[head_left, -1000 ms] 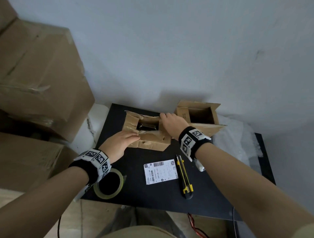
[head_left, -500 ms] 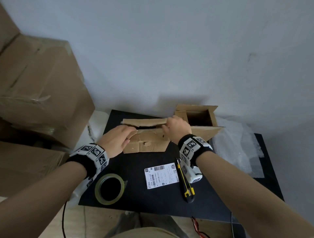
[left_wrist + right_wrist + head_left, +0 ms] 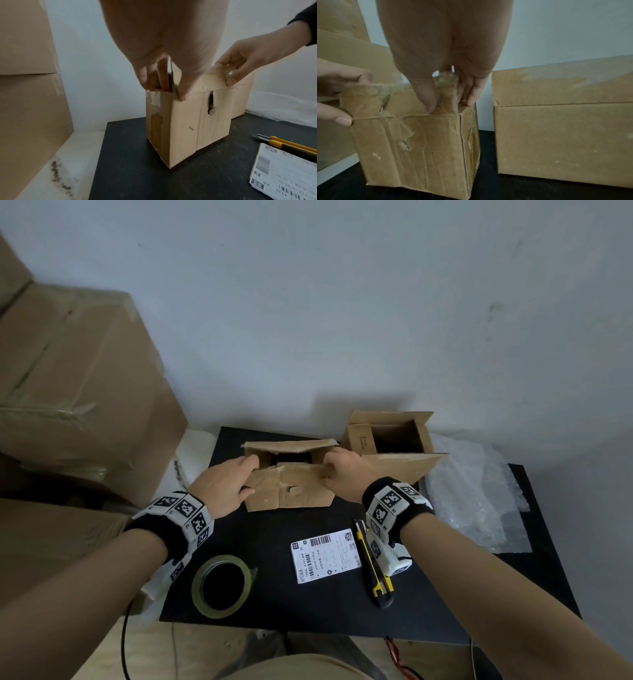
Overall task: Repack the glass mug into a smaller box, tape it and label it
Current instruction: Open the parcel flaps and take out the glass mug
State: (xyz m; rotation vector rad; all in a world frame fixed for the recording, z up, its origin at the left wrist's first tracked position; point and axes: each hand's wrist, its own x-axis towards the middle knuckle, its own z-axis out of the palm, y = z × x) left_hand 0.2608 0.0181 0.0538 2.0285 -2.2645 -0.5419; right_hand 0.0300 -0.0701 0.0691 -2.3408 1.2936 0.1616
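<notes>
A small, worn cardboard box (image 3: 289,494) stands mid-table on the black tabletop (image 3: 308,611). Its far flap (image 3: 287,445) is raised, and a dark gap shows between the flaps. No glass mug can be seen. My left hand (image 3: 251,474) grips the box's top left corner, with the fingers (image 3: 163,81) inside and the thumb on the front. My right hand (image 3: 329,470) pinches the right end of the near flap (image 3: 402,102), with the thumb on its front face. A larger box (image 3: 394,440) stands open just to the right.
In front of the box lie a roll of clear tape (image 3: 222,585), a white shipping label (image 3: 325,556) and a yellow utility knife (image 3: 375,570). Bubble wrap (image 3: 479,501) covers the table's right side. Big cartons (image 3: 78,378) are stacked to the left, and a wall is close behind.
Both hands have moved to the two ends of the near flap. The box's wide-open top has narrowed to a dark gap between the flaps.
</notes>
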